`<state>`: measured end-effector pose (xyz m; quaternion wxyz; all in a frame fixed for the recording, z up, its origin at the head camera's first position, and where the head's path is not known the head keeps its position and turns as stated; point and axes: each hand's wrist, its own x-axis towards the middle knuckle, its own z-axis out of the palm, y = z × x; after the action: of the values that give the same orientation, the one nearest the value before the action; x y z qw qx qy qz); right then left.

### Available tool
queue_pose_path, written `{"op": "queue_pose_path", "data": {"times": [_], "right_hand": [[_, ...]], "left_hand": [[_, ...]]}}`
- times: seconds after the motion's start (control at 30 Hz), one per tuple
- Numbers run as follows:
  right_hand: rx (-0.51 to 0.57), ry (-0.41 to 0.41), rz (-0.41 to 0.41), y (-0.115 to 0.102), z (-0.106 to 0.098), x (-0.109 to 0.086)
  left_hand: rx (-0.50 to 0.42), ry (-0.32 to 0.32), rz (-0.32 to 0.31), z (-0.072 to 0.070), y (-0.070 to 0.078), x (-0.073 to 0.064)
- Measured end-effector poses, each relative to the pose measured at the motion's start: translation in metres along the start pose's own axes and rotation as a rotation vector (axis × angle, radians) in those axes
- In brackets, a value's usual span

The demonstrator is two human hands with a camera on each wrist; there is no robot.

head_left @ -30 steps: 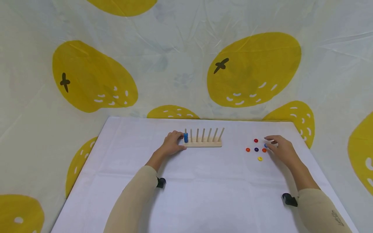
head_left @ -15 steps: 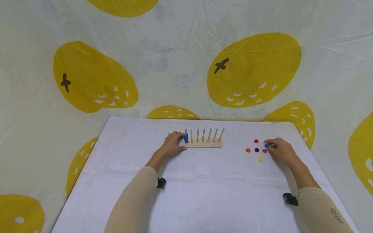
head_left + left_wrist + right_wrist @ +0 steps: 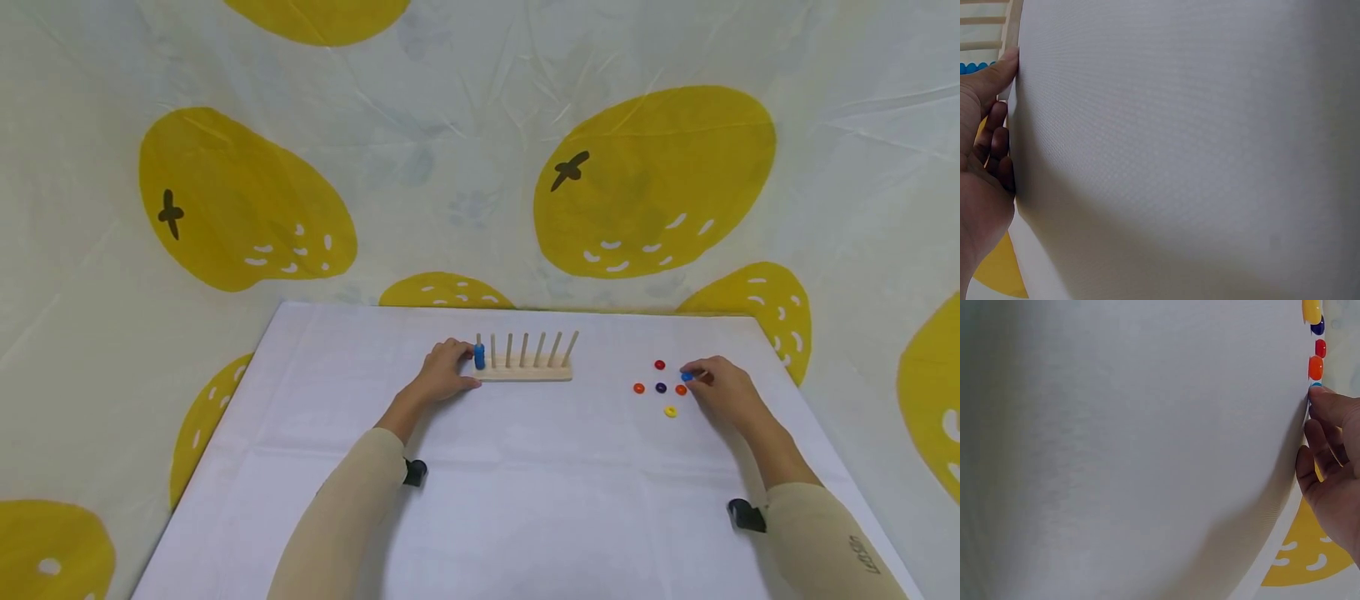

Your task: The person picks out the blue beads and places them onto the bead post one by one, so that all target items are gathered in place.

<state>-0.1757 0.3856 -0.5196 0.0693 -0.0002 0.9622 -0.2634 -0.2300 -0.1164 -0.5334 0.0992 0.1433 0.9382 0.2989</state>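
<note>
My left hand [image 3: 441,372] holds the left end of a wooden peg rack [image 3: 525,375], thumb at its front side. Several upright pegs stand in a row on it. Stacked blue beads [image 3: 479,357] fill most of the leftmost peg, and the other pegs are bare. In the left wrist view the thumb [image 3: 1001,70] lies against the rack's base. To the right, my right hand [image 3: 723,389] pinches a small blue bead [image 3: 687,377] between thumb and fingers, at the tabletop. Fingers cover most of that bead in the right wrist view, where a sliver of blue [image 3: 1316,384] shows.
Near the right hand lie a red bead [image 3: 659,365], two orange beads, one of them [image 3: 639,388] farther left, a dark purple bead [image 3: 661,387] and a yellow bead [image 3: 671,412]. White cloth [image 3: 525,500] covers the table. A fruit-patterned sheet [image 3: 450,183] hangs behind.
My right hand's fingers have closed in on the blue bead and pinch it now. The left hand stays at the rack's end.
</note>
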Motion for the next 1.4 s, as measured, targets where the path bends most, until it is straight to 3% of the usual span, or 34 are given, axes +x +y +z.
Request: {"op": "queue_pose_path", "data": {"times": [0.27,0.63,0.93,1.2,1.4], "right_hand": [[0.02,-0.005,0.046,0.003,-0.003,-0.003],[-0.004,0.052,-0.039,-0.005,-0.01,-0.004],[-0.044,0.125,-0.158,-0.033,-0.021,-0.005],[-0.041,0.119,-0.219,-0.065,-0.028,-0.003],[-0.038,0.157,-0.319,-0.091,-0.024,0.0]], "left_hand": [[-0.01,0.005,0.0,0.001,0.0,-0.001],[-0.005,0.003,0.002,-0.002,0.002,-0.001],[-0.003,0.003,0.006,-0.001,0.003,-0.002],[-0.008,-0.005,0.006,0.001,0.002,-0.001],[-0.004,0.006,0.006,0.0,0.001,-0.001]]}}
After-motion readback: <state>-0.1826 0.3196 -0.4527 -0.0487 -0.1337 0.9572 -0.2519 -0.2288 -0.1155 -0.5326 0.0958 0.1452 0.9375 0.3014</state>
